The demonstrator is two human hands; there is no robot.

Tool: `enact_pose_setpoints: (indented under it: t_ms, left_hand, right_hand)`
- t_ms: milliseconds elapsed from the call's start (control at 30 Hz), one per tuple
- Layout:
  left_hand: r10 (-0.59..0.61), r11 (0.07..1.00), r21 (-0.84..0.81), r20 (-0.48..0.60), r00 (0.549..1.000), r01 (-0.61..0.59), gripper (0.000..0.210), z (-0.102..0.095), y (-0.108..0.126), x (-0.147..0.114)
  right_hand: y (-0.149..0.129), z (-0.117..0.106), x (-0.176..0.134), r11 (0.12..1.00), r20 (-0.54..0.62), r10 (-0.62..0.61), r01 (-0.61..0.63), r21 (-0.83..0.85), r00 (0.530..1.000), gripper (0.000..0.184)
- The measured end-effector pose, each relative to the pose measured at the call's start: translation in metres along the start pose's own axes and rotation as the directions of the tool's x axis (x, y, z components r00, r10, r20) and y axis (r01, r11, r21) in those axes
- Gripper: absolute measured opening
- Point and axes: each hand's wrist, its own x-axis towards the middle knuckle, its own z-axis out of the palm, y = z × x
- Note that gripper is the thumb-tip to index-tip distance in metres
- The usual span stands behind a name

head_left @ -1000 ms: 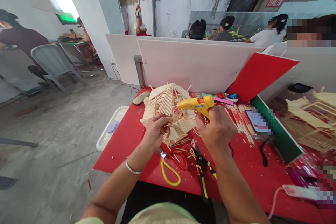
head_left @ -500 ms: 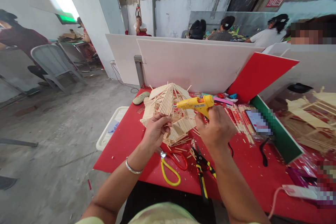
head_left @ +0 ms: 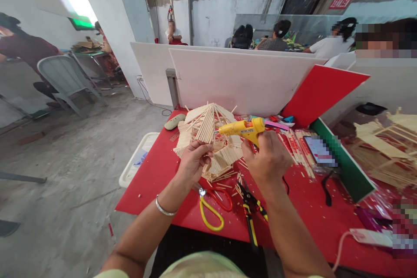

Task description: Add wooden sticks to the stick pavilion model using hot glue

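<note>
The red wall sign [head_left: 340,3] and label [head_left: 249,130] on the glue gun [head_left: 233,128] are unreadable.

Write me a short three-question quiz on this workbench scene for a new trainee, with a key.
1. Which hand holds the yellow glue gun?
2. True or false: the scissors on the table have two black handles.
3. The surface under the stick model is: A) green; B) red; C) white.

Key: 1. The right hand. 2. False; one handle is red, the other yellow. 3. B.
</note>
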Motion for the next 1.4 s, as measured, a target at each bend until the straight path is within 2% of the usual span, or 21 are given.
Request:
enact_pose_setpoints:
  t_ms: [300, 867, 1133, 1400]
  left_hand:
    - [-0.002, 1.000, 0.001, 0.003, 1.000, 0.002, 0.022, 0.0005, -0.0001, -0.0002]
    - [-0.005, 1.000, -0.003, 0.008, 1.000, 0.005, 0.021, 0.0001, 0.0000, -0.0003]
    - [-0.013, 1.000, -0.001, 0.011, 1.000, 0.013, 0.021, -0.0006, -0.0007, -0.0017]
    - [-0.037, 0.999, -0.020, 0.008, 0.999, 0.037, 0.023, -0.0005, -0.0007, -0.0085]
  right_hand:
    - [-0.0007, -0.0010, 0.0006, 0.999, -0.012, -0.010, 0.009, -0.031, 1.000, 0.016]
    - [0.0007, -0.0005, -0.0025, 1.000, 0.043, 0.020, -0.020, -0.006, 0.999, 0.020]
    - [0.0020, 0.0006, -0.0036, 0.996, 0.056, 0.090, -0.091, 0.020, 0.994, 0.023]
    - [0.0011, 0.0002, -0.0034, 0.997, 0.029, 0.069, -0.070, 0.015, 0.997, 0.023]
